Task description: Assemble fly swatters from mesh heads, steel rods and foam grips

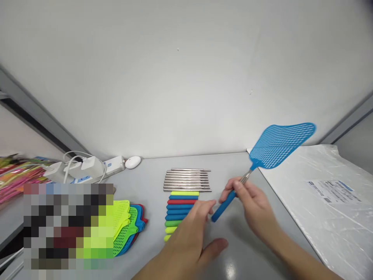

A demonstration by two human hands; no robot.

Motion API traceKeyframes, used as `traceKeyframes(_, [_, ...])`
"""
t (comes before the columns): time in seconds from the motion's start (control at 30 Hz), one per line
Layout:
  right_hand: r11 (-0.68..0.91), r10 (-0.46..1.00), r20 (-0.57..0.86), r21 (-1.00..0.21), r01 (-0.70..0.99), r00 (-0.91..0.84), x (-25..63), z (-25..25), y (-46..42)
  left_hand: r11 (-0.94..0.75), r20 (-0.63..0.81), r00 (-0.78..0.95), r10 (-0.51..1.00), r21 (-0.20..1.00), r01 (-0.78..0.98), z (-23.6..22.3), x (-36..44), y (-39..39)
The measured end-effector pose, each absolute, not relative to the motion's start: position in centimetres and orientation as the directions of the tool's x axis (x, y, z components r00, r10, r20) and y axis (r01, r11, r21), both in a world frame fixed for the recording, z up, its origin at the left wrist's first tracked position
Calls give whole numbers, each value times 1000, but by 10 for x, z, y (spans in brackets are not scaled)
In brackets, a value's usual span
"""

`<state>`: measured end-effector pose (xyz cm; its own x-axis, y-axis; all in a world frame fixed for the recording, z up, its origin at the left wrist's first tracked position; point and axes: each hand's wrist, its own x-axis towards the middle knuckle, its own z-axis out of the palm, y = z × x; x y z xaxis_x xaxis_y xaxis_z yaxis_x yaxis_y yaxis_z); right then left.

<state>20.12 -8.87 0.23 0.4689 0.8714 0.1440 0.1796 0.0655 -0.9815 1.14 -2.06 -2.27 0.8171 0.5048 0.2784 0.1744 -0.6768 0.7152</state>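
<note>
Blue fly swatter (pixel 281 146) in the right hand (pixel 253 198)

The right hand's fingers were clamped on the swatter where its metal shaft (pixel 246 176) met the grip (pixel 224 206), to the right of the row of coloured handles (pixel 179 207). The left hand (pixel 194 229) partly hid that row, its thumb and fingers apart. Loose rods (pixel 186 181) lay just behind the row on the bench (pixel 153 175); perforated heads (pixel 124 233) lay left of it.

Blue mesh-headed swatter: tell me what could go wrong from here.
The right hand grips the blue mesh-headed swatter below its wide head, which could twist. The left hand, close to the coloured tubular handles, might knock their row askew. The thin silvery metal rods alongside could roll if bumped.
</note>
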Motion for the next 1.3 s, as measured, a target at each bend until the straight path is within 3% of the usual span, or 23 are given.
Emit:
traceKeyframes(0.07, [-115, 831, 128, -913, 392, 541, 226, 11, -89, -723, 326, 776, 540, 652, 229, -18, 8, -13])
traceKeyframes(0.17, [-495, 827, -55, -543, 679, 559, 259, 14, -87, -776, 420, 719, 554, 573, 264, -7, 2, 2])
traceKeyframes(0.27, [-558, 829, -152, -196, 806, 538, 274, 1, -83, -796, 483, 678, 555, 545, 263, 0, -1, 12])
traceKeyframes(0.37, [-532, 843, -163, -101, 841, 513, 273, -18, -79, -798, 501, 661, 558, 541, 263, 0, 0, 18])
traceKeyframes(0.57, [-542, 837, -110, -41, 839, 536, 262, -24, -84, -830, 478, 730, 488, 513, 219, -2, -2, 21])
traceKeyframes(0.73, [-421, 907, 4, -38, 906, 421, 251, -8, -55, -922, 415, 848, 330, 335, 195, 4, -4, 18])
traceKeyframes(0.87, [-172, 985, 10, -140, 975, 175, 245, -1, -3, -954, 405, 874, 268, 238, 182, 1, -4, 13])
traceKeyframes(1.0, [-61, 998, -14, -263, 963, 59, 249, -6, 29, -965, 450, 862, 235, 212, 152, -10, 0, 4])
traceKeyframes(1.13, [-39, 999, 4, -387, 921, 44, 258, -15, 34, -968, 477, 856, 202, 229, 100, -22, 5, -9])
traceKeyframes(1.3, [-72, 978, 131, -525, 848, 164, 262, -15, 29, -963, 496, 837, 231, 238, 125, -13, 0, 0])
